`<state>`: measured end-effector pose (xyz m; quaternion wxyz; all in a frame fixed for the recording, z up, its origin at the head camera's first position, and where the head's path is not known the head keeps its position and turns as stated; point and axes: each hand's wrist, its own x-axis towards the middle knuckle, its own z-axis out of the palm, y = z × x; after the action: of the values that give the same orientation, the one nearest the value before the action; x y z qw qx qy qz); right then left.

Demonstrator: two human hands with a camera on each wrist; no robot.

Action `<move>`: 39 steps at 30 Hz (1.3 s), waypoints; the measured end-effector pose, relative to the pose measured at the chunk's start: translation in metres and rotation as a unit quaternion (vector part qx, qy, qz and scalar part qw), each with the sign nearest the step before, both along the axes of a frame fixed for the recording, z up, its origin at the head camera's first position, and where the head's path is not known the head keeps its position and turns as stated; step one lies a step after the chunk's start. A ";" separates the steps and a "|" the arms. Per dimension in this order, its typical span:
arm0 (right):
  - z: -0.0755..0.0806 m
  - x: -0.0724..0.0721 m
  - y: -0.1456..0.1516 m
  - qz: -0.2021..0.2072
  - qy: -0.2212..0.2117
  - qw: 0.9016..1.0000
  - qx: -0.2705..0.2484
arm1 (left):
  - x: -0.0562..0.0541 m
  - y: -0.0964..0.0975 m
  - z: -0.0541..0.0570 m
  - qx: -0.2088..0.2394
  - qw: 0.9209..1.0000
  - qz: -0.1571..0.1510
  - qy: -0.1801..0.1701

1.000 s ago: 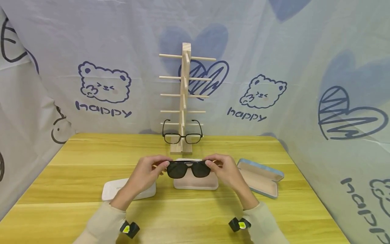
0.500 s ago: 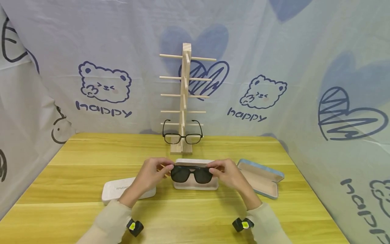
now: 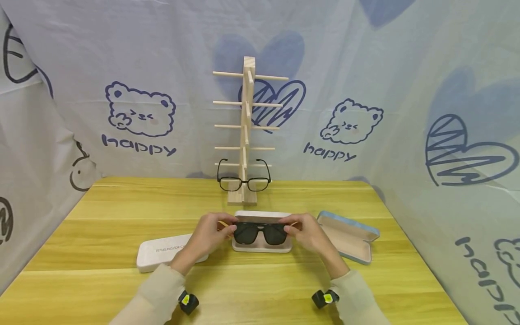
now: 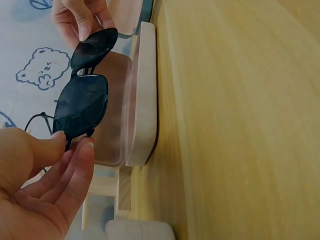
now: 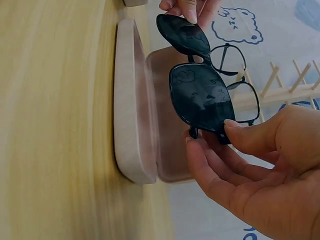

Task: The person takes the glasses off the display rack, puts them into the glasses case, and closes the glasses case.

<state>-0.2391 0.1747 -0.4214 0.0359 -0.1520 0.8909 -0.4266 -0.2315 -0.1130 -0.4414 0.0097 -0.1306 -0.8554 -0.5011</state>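
Black sunglasses with dark lenses are held between both hands, over an open white glasses case with a pinkish lining. My left hand pinches the left outer corner of the frame between thumb and fingers. At the opposite corner my right hand pinches it the same way. In the left wrist view the sunglasses are above the lower half of the case, apart from it. From the right wrist, the lenses of the sunglasses face the camera and the temples are mostly hidden behind them.
A wooden display rack with several pegs stands behind, black-framed eyeglasses hanging at its lowest level. To the left lies a closed white case, partly behind the left forearm. An open blue case sits right of the hands.
Both hands have brought the sunglasses a little to the right and lower, over the open white case. The grip at both corners stays the same.
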 end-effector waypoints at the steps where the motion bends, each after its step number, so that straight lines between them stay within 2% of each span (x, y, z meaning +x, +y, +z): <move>1: -0.001 0.000 0.000 -0.003 -0.001 1.000 -0.001 | 0.000 0.001 -0.001 -0.002 1.000 0.003 -0.002; 8: -0.008 -0.002 0.000 -0.032 -0.004 0.999 0.002 | -0.001 0.007 -0.005 -0.005 1.000 0.021 -0.016; 15: -0.014 0.000 -0.001 -0.040 0.016 0.999 -0.001 | -0.001 0.010 -0.011 -0.014 1.000 0.019 -0.004; 30: -0.023 -0.001 -0.005 -0.069 -0.006 0.997 0.019 | -0.004 0.013 -0.019 -0.021 0.999 0.025 0.007; 39: -0.028 -0.003 -0.006 -0.087 -0.010 0.996 0.021 | -0.006 0.014 -0.020 -0.019 0.999 0.032 -0.004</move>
<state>-0.2423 0.1686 -0.4490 0.0111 -0.0688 0.9092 -0.4106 -0.2374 -0.0986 -0.4617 0.0201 -0.1013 -0.8684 -0.4850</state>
